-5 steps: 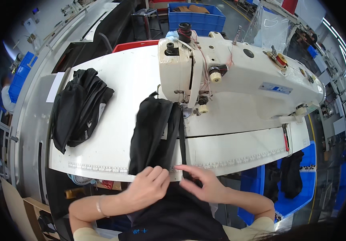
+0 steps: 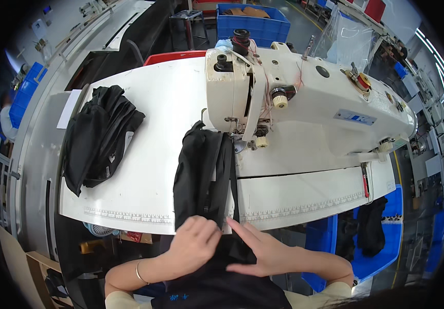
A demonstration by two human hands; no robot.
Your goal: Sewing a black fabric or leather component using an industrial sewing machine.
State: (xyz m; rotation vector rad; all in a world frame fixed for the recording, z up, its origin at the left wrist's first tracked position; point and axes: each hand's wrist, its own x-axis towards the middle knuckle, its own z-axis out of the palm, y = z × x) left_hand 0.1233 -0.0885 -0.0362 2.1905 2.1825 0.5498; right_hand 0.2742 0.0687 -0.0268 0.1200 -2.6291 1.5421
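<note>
A black cloth piece (image 2: 196, 167) lies lengthwise on the white sewing table, its far end beside the needle area of the sewing machine (image 2: 232, 92). My left hand (image 2: 196, 239) is closed on its near end at the table's front edge. A narrow black strip (image 2: 234, 190) runs from the presser foot toward me along the cloth's right side. Beside the strip's near end, my right hand (image 2: 268, 252) has its index finger stretched out and its thumb spread away. Nothing shows gripped between them; its other fingers are partly hidden.
A pile of black cloth pieces (image 2: 98, 139) lies on the table's left. A ruler strip (image 2: 304, 203) runs along the front edge. Red-handled snips (image 2: 365, 183) hang at the right. Below stands a blue bin (image 2: 394, 237) with black cloth; another blue crate (image 2: 253, 26) stands behind.
My left hand has shifted slightly right, and the cloth has bunched narrower, closer to the strip. My right thumb and index finger have spread wider apart.
</note>
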